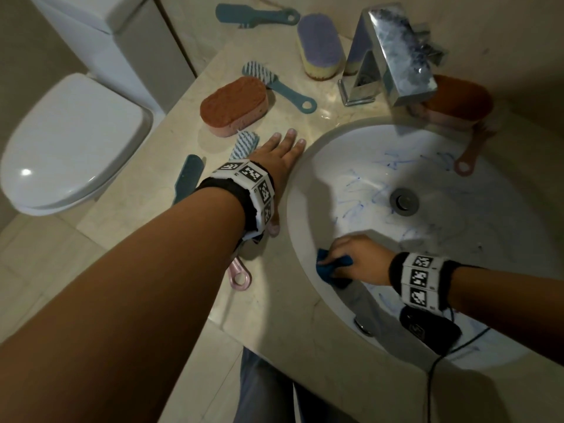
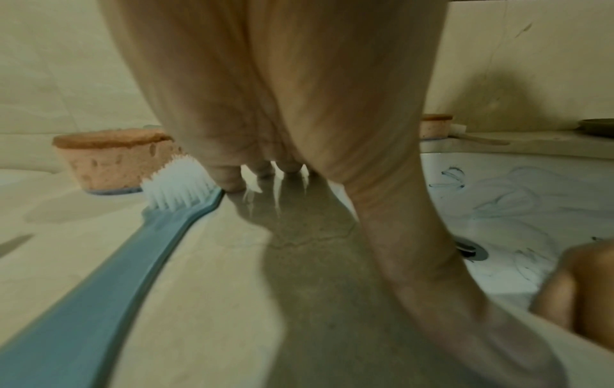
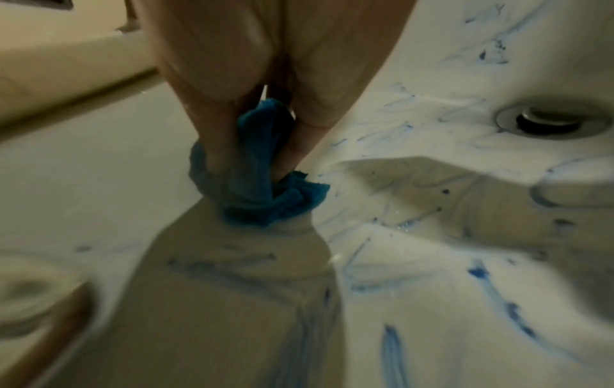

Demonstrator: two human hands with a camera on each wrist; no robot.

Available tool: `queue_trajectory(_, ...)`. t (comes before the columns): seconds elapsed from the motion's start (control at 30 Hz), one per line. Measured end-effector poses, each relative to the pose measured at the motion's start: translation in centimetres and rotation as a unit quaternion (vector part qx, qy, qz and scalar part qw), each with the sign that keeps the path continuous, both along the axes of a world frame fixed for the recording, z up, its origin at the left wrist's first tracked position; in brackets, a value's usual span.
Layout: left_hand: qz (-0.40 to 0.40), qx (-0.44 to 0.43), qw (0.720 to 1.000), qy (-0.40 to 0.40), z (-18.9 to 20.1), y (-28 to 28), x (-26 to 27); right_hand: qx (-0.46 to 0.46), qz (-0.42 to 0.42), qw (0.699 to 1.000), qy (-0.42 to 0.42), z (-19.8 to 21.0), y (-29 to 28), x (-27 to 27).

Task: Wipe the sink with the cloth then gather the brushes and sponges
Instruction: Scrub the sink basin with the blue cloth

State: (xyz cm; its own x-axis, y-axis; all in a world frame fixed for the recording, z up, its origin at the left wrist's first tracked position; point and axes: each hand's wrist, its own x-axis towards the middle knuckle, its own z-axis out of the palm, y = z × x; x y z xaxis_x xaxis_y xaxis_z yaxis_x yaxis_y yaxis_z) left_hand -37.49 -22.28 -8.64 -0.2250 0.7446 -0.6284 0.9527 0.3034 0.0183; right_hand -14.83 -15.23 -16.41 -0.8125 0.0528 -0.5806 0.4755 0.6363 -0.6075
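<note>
Streaking blue across sink (image 1: 457,190)

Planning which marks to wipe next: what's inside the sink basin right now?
Inside the sink: blue scribbles, the drain, and the right hand gripping the blue cloth. Marks beneath hand and cloth are hidden.

Blue cloth (image 1: 331,267) bunched against white sink (image 1: 503,239) wall; sponges, brushes scattered on counter

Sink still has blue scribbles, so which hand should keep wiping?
The right hand. It already grips the blue cloth down inside the sink, next to the marks. The left hand rests flat on the counter, holding nothing.
</note>
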Motion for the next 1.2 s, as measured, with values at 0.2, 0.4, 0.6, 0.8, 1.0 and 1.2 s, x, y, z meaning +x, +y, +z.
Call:
queue_trajectory(0.2,-0.003,-0.004,1.000,0.001,0.1,0.0,0.0,0.016,-0.044,0.999,0.014,-0.9,0.2,-1.9)
queue_trajectory(0.4,-0.025,-0.005,0.999,0.033,0.5,0.1,0.5,-0.086,-0.017,0.996,-0.025,0.3,-0.4,1.5)
queue_trajectory(0.6,-0.002,-0.013,1.000,0.021,0.2,0.2,0.3,-0.038,-0.057,0.995,0.072,-0.4,-0.6,0.7)
queue_trajectory(0.8,0.000,-0.006,1.000,0.018,-0.3,0.2,0.1,-0.092,0.019,0.995,-0.015,0.8,-0.4,3.2)
queue_trajectory(1.0,-0.001,-0.011,1.000,0.023,0.2,0.2,0.3,-0.040,-0.015,0.999,0.029,0.4,-0.3,0.7)
queue_trajectory(1.2,0.001,-0.012,1.000,0.014,0.3,0.1,0.3,-0.069,0.029,0.997,-0.023,1.4,-0.8,2.8)
